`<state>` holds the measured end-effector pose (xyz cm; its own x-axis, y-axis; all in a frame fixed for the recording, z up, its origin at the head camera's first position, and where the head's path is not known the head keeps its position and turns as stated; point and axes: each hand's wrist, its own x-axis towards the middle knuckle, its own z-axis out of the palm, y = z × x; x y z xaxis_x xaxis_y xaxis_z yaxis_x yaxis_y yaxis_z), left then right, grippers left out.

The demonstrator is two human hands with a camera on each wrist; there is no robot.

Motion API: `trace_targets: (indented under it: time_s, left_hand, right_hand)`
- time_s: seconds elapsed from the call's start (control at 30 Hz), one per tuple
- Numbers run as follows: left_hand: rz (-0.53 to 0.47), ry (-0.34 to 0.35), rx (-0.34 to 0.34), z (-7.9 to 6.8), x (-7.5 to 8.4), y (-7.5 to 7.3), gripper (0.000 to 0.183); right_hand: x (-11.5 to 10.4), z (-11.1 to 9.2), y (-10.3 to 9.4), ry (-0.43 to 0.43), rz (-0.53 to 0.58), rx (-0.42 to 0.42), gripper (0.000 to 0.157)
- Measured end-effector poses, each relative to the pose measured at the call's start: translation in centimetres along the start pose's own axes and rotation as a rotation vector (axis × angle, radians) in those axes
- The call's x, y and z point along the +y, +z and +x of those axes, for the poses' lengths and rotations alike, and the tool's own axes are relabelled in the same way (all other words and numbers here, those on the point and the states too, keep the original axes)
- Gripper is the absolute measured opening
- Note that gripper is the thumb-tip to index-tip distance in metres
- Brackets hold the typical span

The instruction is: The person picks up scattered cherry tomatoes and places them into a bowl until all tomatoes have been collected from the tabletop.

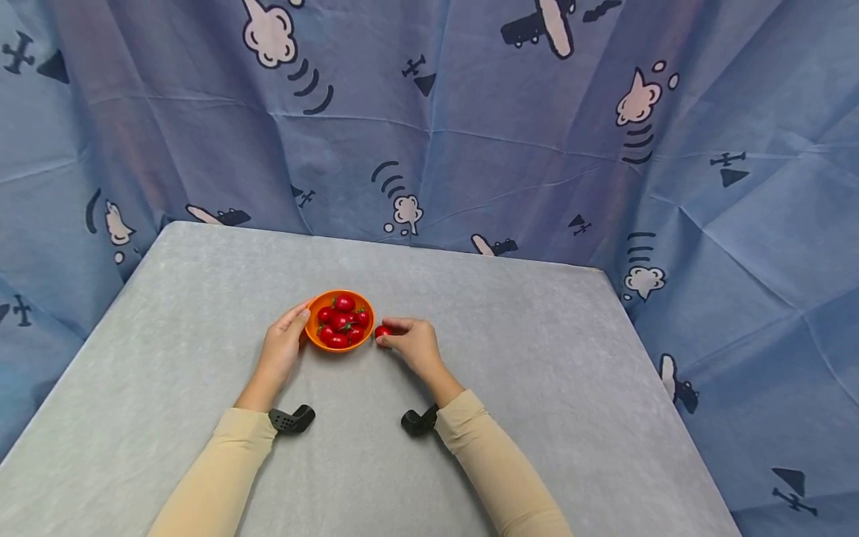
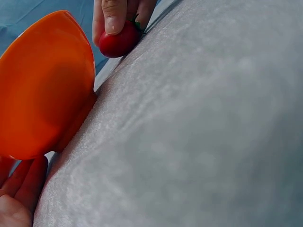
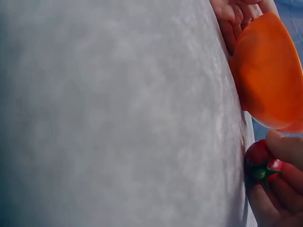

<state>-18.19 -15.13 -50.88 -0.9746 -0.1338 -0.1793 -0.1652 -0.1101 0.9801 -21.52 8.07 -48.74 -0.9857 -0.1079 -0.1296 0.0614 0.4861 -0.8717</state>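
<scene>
An orange bowl (image 1: 354,347) stands on the table, holding several red cherry tomatoes (image 1: 340,321) with green stems. My left hand (image 1: 280,344) holds the bowl's left side, thumb at the rim and fingers against the outer wall. Just right of the bowl, my right hand (image 1: 416,347) pinches a single cherry tomato (image 1: 382,331) between thumb and fingers, close to the tabletop. Its green stem end (image 3: 260,174) faces the camera in the right wrist view. From the left wrist view, the pinched tomato (image 2: 118,43) and the bowl wall (image 2: 47,94) are apart.
A pale grey cloth covers the table (image 1: 523,388). Behind it and along its sides hangs a blue curtain (image 1: 510,164) printed with planes and clouds. Dark wrist cameras (image 1: 294,420) are strapped over the beige sleeves (image 1: 218,473).
</scene>
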Motion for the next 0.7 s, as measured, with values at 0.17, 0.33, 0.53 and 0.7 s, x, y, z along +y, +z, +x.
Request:
trace_targets:
  time_s: [0.17,0.33,0.53,0.7]
  left_hand:
    - [0.003,-0.001,-0.002,0.0,-0.1,0.0,0.049]
    - [0.013,-0.011,-0.008,0.1,-0.3,0.1,0.050]
    - [0.014,-0.010,-0.007,0.2,-0.3,0.1,0.051]
    - [0.019,-0.012,-0.002,0.1,-0.2,0.0,0.051]
  right_hand:
    - [-0.2,-0.1,-0.1,0.007,-0.011,0.015,0.034]
    - [-0.6,-0.3,-0.7,0.025,-0.009,0.063,0.032]
    - [-1.5,-0.6,-1.8,0.023,0.026,0.107,0.030]
    - [-2.1,-0.8,-2.3,0.027,0.060,0.096,0.031]
